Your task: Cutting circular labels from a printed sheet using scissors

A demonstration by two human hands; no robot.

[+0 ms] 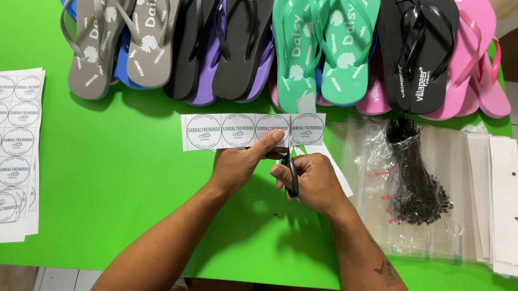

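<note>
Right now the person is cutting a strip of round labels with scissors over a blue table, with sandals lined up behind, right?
Not quite: the table is green, not blue, as the head view shows. The rest holds: the left hand holds the label strip, the right hand works the scissors, and sandals line the back.

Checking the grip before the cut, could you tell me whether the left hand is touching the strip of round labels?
Touching. The head view shows the left hand pinching the label strip, its fingers lying over the strip's lower edge beside the scissors.
</note>
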